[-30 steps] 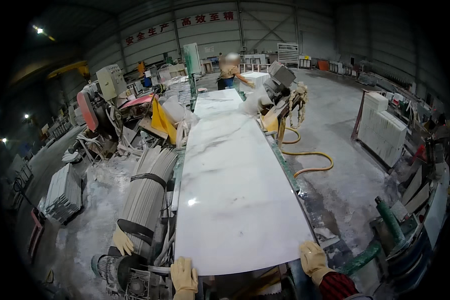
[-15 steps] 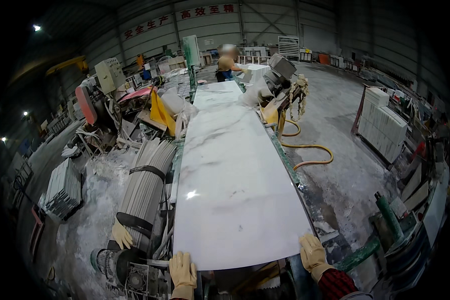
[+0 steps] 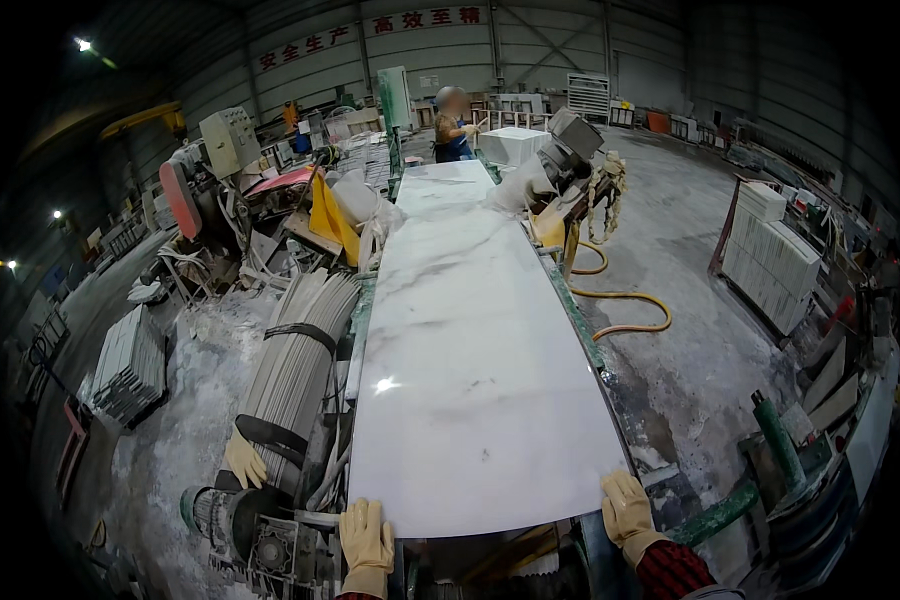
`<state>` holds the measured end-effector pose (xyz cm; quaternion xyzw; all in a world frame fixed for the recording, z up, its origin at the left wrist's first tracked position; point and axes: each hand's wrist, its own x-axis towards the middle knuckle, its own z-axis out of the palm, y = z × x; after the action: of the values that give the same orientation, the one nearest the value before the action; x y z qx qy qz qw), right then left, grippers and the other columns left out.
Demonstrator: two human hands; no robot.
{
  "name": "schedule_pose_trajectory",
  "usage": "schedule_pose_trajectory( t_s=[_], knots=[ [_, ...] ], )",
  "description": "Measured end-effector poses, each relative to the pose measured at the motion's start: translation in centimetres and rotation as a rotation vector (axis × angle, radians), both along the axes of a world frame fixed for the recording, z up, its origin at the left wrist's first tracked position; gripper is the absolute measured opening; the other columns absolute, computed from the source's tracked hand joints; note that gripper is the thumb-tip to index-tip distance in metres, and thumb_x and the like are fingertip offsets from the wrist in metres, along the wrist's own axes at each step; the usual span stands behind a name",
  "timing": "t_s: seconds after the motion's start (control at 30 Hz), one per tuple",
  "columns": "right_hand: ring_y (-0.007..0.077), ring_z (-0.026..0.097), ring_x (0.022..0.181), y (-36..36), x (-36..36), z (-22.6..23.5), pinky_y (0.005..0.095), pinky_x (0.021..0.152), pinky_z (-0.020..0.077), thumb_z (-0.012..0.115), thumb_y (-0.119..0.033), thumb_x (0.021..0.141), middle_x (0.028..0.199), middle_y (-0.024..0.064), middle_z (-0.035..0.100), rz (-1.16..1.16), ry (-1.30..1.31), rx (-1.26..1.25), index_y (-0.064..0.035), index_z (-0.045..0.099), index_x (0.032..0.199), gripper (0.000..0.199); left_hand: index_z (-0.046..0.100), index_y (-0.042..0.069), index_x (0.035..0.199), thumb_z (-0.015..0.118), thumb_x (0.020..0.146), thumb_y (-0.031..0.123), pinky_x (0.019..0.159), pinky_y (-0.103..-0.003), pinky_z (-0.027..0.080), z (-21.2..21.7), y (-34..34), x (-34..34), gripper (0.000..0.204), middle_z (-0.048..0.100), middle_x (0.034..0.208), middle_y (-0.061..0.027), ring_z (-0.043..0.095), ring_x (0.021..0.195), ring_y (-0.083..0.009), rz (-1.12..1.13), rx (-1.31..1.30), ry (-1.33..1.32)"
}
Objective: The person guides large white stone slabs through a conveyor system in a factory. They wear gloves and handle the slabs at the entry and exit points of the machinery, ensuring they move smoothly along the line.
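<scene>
A long polished white slab (image 3: 475,400) with faint grey veins lies flat on a green-framed machine bed, stretching away from me. My left hand (image 3: 366,545), in a cream rubber glove, rests at the slab's near left corner with its fingers stretched forward. At the near right corner my right hand (image 3: 627,512), gloved the same way, lies with fingers extended against the slab's edge. Neither hand is wrapped around anything. Farther along, machine heads with plastic sheeting (image 3: 522,182) flank the slab on both sides.
A loose cream glove (image 3: 243,460) hangs by a strapped bundle of grey strips (image 3: 295,370), above a motor (image 3: 232,525). Stacked slabs (image 3: 770,255) stand at right, more tiles (image 3: 130,365) at left. A yellow hose (image 3: 640,295) curls over the floor. Beyond the slab stands a co-worker (image 3: 450,130).
My gloves keep their places at the slab's corners. The view has shifted slightly. At the far end the co-worker's arm and body have changed position, more upright beside the white block.
</scene>
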<state>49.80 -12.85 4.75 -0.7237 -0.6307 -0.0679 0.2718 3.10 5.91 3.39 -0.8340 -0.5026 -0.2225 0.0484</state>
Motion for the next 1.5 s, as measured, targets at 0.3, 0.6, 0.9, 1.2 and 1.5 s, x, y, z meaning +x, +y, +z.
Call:
schedule_pose_trajectory(
  t_s=[0.3, 0.6, 0.9, 1.2, 1.5],
  knots=[
    [0.0450, 0.058, 0.115, -0.3, -0.2, 0.2, 0.0517, 0.102, 0.0469, 0.061, -0.012, 0.087, 0.119, 0.0243, 0.063, 0.008, -0.012, 0.008, -0.0007, 0.065, 0.118, 0.034, 0.056, 0.004, 0.137, 0.064, 0.094, 0.027, 0.115, -0.056, 0.035, 0.8, -0.5, 0.1, 0.050, 0.053, 0.143, -0.0229, 0.049, 0.130, -0.0439, 0.001, -0.066, -0.024],
    [0.0450, 0.058, 0.111, -0.6, -0.1, -0.1, 0.0518, 0.099, 0.0474, 0.060, -0.012, 0.088, 0.118, 0.0241, 0.063, 0.012, -0.034, 0.022, 0.0001, 0.065, 0.116, 0.031, 0.056, 0.004, 0.135, 0.063, 0.094, 0.023, 0.113, -0.057, 0.036, 1.5, -1.0, 0.3, 0.046, 0.053, 0.140, -0.0238, 0.048, 0.130, -0.0463, 0.002, -0.079, -0.034],
    [0.0444, 0.058, 0.111, -0.9, -0.8, 1.0, 0.0510, 0.099, 0.0478, 0.060, -0.011, 0.088, 0.117, 0.0234, 0.064, -0.005, -0.038, 0.047, -0.0007, 0.064, 0.116, 0.031, 0.056, 0.003, 0.135, 0.063, 0.094, 0.023, 0.112, -0.057, 0.036, 1.8, -1.4, 0.3, 0.046, 0.052, 0.140, -0.0237, 0.048, 0.129, -0.0456, -0.010, -0.100, -0.039],
    [0.0448, 0.058, 0.112, -1.2, -0.8, 1.0, 0.0519, 0.100, 0.0473, 0.062, -0.011, 0.086, 0.118, 0.0238, 0.063, 0.013, -0.004, 0.047, 0.0004, 0.066, 0.118, 0.034, 0.054, 0.004, 0.139, 0.063, 0.095, 0.025, 0.115, -0.057, 0.034, -0.3, -1.4, -0.6, 0.049, 0.051, 0.143, -0.0236, 0.046, 0.132, -0.0451, 0.015, -0.053, 0.012],
    [0.0458, 0.058, 0.114, -1.7, -1.0, 1.1, 0.0522, 0.102, 0.0466, 0.064, -0.011, 0.086, 0.120, 0.0243, 0.063, 0.010, 0.035, 0.010, 0.0004, 0.066, 0.120, 0.037, 0.056, 0.003, 0.134, 0.061, 0.096, 0.028, 0.111, -0.054, 0.037, 0.2, -1.7, -0.5, 0.047, 0.054, 0.139, -0.0233, 0.049, 0.129, -0.0436, 0.009, -0.005, 0.032]
  ],
)
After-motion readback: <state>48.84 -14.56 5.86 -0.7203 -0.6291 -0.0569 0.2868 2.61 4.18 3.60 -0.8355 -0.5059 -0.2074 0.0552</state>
